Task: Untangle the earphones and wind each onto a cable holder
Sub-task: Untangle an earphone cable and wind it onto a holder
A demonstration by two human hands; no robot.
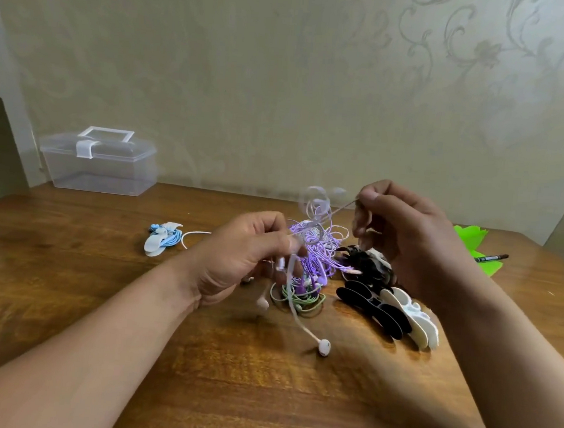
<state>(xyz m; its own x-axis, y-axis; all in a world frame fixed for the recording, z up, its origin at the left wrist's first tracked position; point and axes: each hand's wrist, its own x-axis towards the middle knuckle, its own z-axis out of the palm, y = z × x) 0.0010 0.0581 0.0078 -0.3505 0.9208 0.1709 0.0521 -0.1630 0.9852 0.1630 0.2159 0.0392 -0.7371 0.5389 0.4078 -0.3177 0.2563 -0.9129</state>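
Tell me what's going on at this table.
A person is untangling earphones. The left hand and right hand pinch a white earphone cable stretched between them above a purple tangle, with one earbud hanging down toward the table. A blue pair sits wound on a holder at the left. Spare black and white cable holders lie at the right.

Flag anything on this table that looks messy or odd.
The purple earphones lie in a knotted heap over a green pair. The white cable, pinched between left hand and right hand, loops above it.
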